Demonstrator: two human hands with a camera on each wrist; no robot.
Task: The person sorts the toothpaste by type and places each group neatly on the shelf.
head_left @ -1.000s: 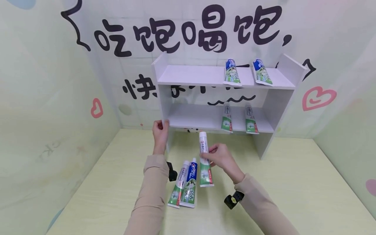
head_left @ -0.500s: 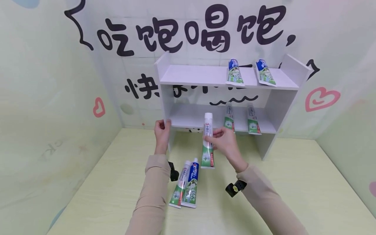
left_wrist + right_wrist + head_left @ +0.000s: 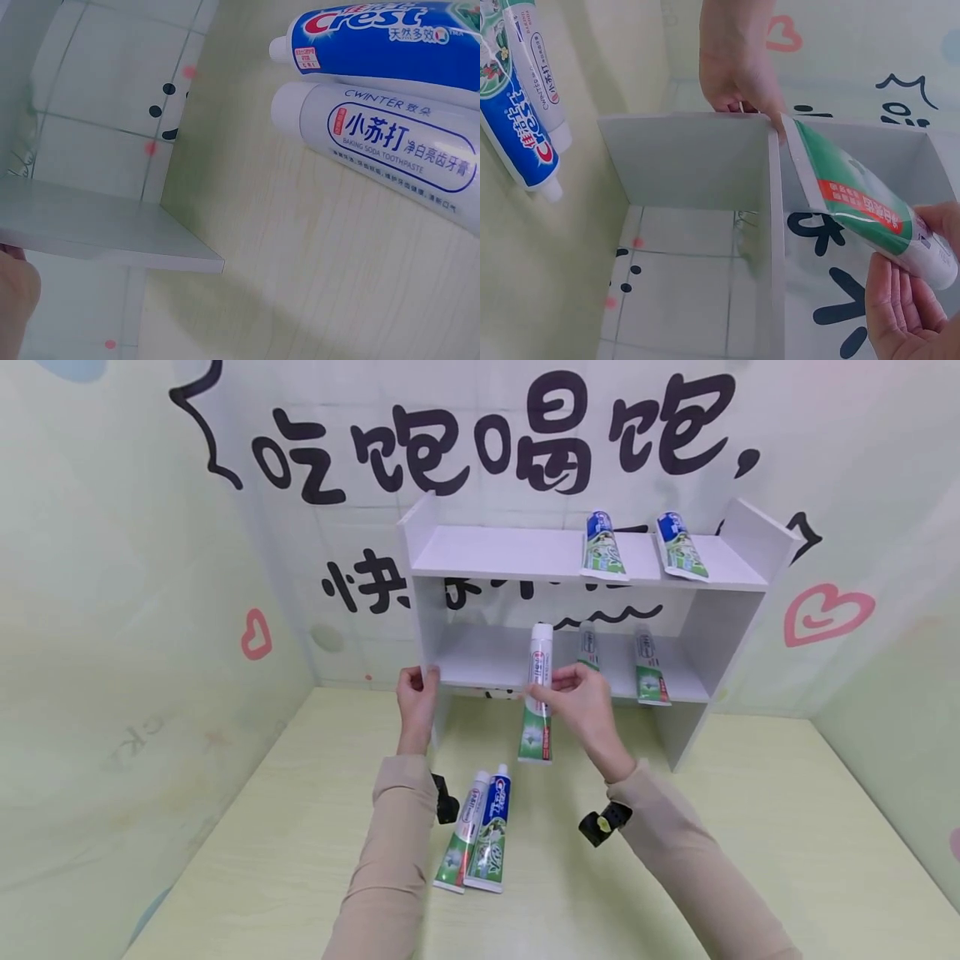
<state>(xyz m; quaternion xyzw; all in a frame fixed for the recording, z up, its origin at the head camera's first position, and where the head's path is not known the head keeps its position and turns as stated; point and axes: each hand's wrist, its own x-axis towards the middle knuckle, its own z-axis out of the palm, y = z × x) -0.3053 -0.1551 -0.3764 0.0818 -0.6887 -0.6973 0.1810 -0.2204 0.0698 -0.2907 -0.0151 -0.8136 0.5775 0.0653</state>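
A white-and-green toothpaste tube (image 3: 536,731) hangs cap-up before the lower board of a white two-tier shelf (image 3: 480,662). My right hand (image 3: 588,706) pinches that tube between thumb and fingers around its middle; in the right wrist view its green end (image 3: 851,187) points away from the hand. At the shelf's left side panel, my left hand (image 3: 417,700) grips the edge, its fingers partly hidden behind the panel. Two more tubes lie side by side on the table: a baking soda toothpaste (image 3: 382,139) and a blue Crest toothpaste (image 3: 390,45).
On the upper board lie two blue-and-green tubes, one left (image 3: 603,547) and one right (image 3: 681,547). The lower board carries two white-and-green tubes, the left one (image 3: 588,647) partly covered by my right hand, the other (image 3: 649,668) further right. A printed wall (image 3: 360,635) stands behind.
My right hand has raised the toothpaste tube from above the table to the front of the lower board, moving slightly right. The left hand keeps its grip on the shelf.
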